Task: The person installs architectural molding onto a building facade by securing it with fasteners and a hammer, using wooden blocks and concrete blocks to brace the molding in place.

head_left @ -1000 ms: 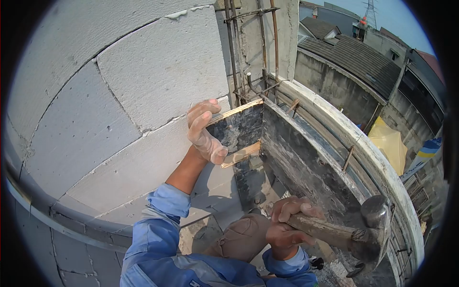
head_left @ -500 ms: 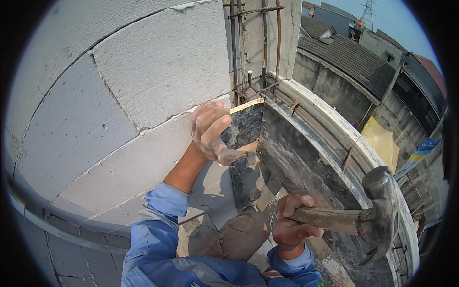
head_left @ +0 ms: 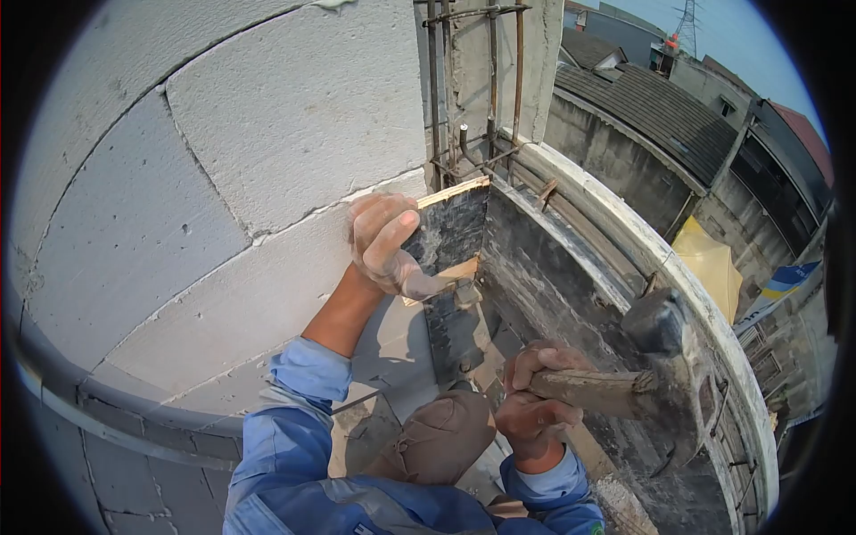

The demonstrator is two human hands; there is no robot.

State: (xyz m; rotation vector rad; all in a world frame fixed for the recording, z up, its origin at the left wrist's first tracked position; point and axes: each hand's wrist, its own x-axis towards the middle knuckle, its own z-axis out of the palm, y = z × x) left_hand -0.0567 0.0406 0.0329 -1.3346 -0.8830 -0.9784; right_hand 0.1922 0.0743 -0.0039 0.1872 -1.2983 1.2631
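My left hand (head_left: 385, 245) is closed on the left end of a dark formwork board (head_left: 455, 223) with a pale cut edge, which stands against the block wall (head_left: 294, 116). A wooden strip (head_left: 461, 268) crosses the board just beside my thumb. Lower right, my right hand (head_left: 539, 392) is wrapped round the wooden handle of a claw hammer (head_left: 593, 392). The hammer's head, blurred, is over the long dark side panel (head_left: 571, 294) of the formwork.
Steel rebar (head_left: 493, 71) rises at the wall's corner beside a concrete column. A curved concrete ledge (head_left: 624, 201) runs along the right, with roofs (head_left: 664, 107) and a yellow canopy (head_left: 707, 259) beyond and below. My bent knee (head_left: 441, 428) is at bottom centre.
The hammer in my right hand has moved left, its head now nearer the side panel. My left hand has shifted slightly left in view, still at the board, as the view itself moved a little.
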